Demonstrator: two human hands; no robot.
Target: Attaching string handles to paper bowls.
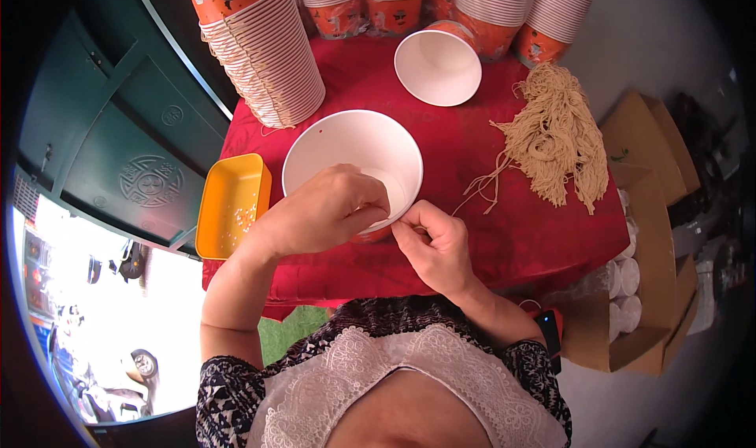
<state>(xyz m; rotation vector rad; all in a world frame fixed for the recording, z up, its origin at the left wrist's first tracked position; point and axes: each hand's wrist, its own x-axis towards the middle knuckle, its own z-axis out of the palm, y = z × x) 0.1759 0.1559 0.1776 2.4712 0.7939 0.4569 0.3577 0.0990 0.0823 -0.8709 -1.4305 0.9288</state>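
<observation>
Head view shows the left hand (335,208) curled over the mouth of a white-lined bucket (335,150) and the right hand (435,247) nearly closed at its near-right rim, though what either grips cannot be told. Left of the bucket, 1 yellow tray (227,182) holds small pale bits (246,218). The bucket's mouth faces up, its long axis roughly upright.

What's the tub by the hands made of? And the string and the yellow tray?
Tub: perhaps coated paper, its wall thin, smooth and white inside. String: maybe cotton or jute, matte tan strands in a limp tangle. Tray: probably plastic, slightly shiny yellow, with rounded corners.
</observation>
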